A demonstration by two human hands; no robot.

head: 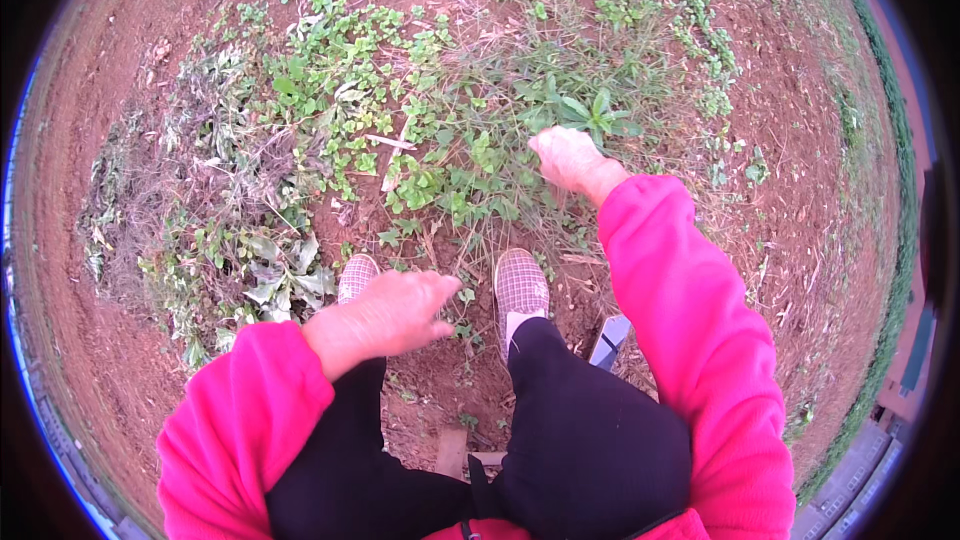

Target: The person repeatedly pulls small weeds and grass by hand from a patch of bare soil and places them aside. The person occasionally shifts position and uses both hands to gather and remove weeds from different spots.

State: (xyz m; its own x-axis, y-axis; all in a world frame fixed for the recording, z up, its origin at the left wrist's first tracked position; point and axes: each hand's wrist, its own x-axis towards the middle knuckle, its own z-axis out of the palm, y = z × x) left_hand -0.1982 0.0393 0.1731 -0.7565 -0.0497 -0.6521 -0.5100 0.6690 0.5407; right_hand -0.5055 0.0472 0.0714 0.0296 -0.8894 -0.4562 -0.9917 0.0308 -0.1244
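Note:
My right hand (576, 159) reaches into the green weeds (480, 154), its fingers curled and partly blurred. Its fingertips are hidden, so I cannot tell whether a stem is inside them. Just beyond it grows a leafy weed with a rosette of long leaves (598, 118). My left hand (386, 313) hovers above the gap between my shoes, thumb apart from the fingers, with nothing visible in it. Beneath its wrist side shows part of my left checked shoe (358, 275). The right checked shoe (521, 283) rests on the reddish soil at the weeds' near edge.
To the left lies a heap of wilted, pulled-up plants (225, 165). A flat pale object with a dark strip (610, 341) is on the ground beside my right leg. Pieces of wood (451, 450) show between my legs. A green hedge-like strip (896, 127) curves along the far right.

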